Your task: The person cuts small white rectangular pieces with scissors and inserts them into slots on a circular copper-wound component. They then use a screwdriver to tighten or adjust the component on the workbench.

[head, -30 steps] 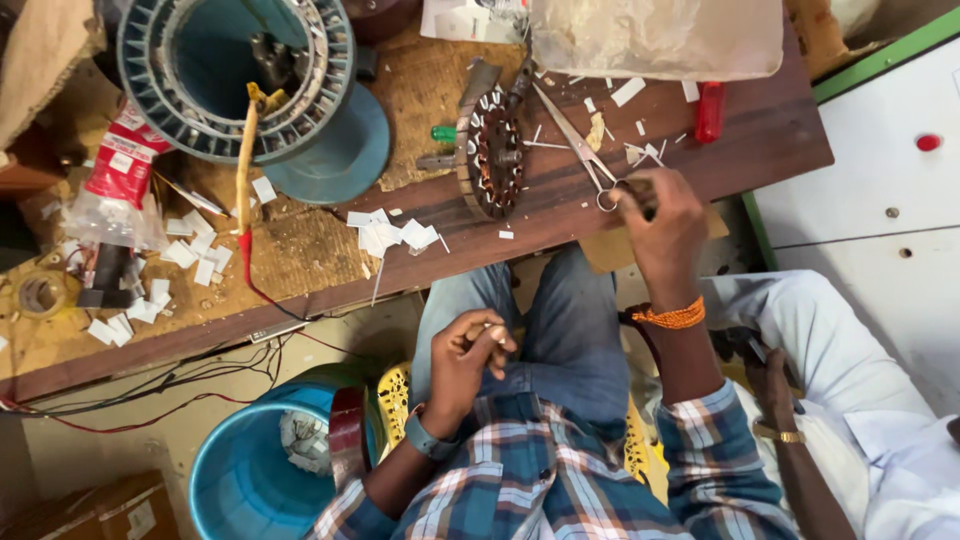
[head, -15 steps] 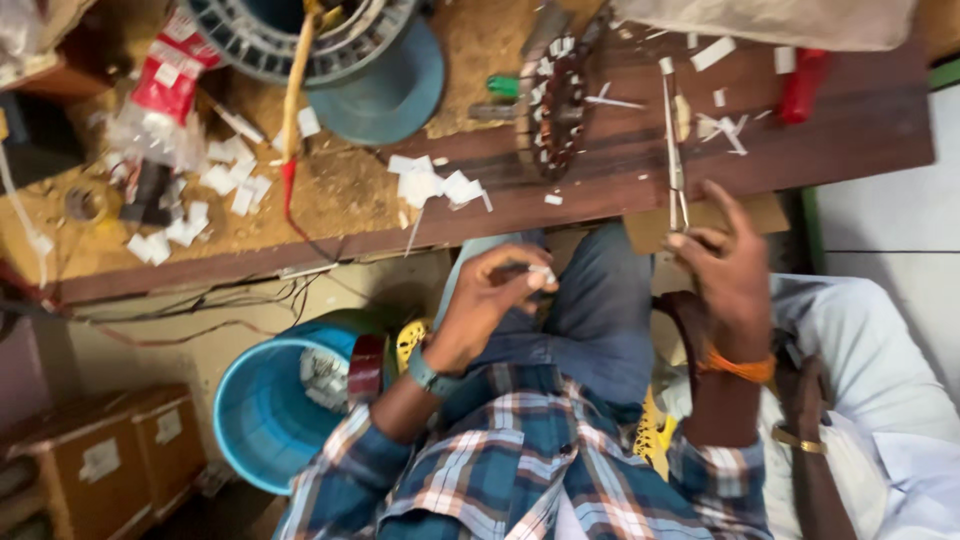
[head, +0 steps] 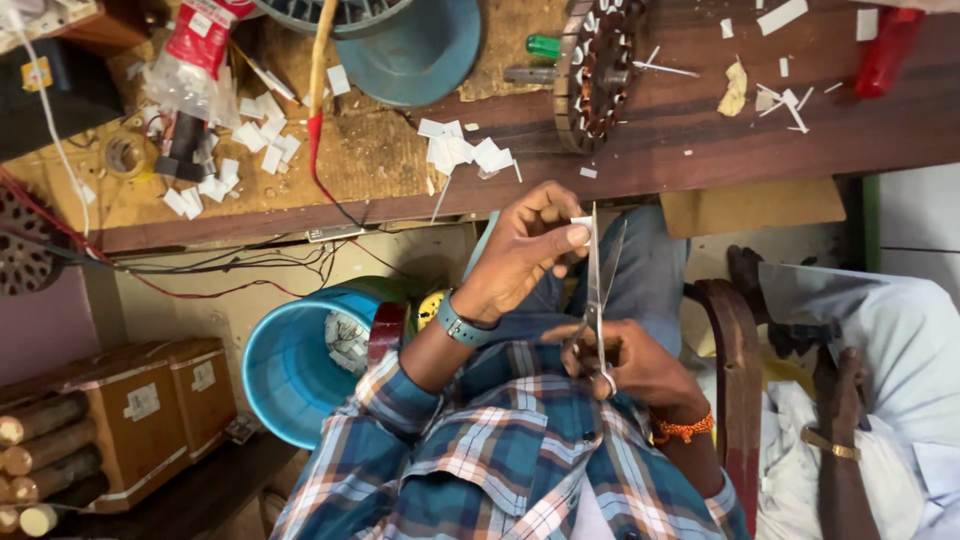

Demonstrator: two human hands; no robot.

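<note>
Small white paper slip [head: 581,226], pinched between thumb and fingertips of the left hand [head: 525,250], held over the lap, just near of the desk [head: 690,150] edge. Scissors [head: 598,290] upright in the right hand [head: 632,362], fingers through the handles, blades slightly parted around the slip's edge. Left grip: pressed together on the slip. Right grip: closed about the scissor handles.

Best kept steady: slip held taut and close to the blades' inner part, thumb clear of the cutting line, cut made in one smooth close rather than by nibbling. Judged risk: so small a piece can twist or slide between the blades.

Further out on the desk: scattered white paper slips [head: 460,152], left of a round motor stator [head: 595,70] standing on edge, with a green-handled tool [head: 543,46] beside it. Far left, a clear plastic packet with a red top [head: 195,60], crumpled, among more white cut pieces [head: 250,150]. Teal round fan housing [head: 400,40] at the far edge. Red object [head: 885,50] at far right, kind unclear.

Below the desk, a blue bucket [head: 290,365] holding pale scraps. Near left, brown cartons [head: 150,400], each bearing a small white rectangular label, print too small to read. At the right, another person's arm [head: 840,440] in a white sleeve, with a gold wristband.
</note>
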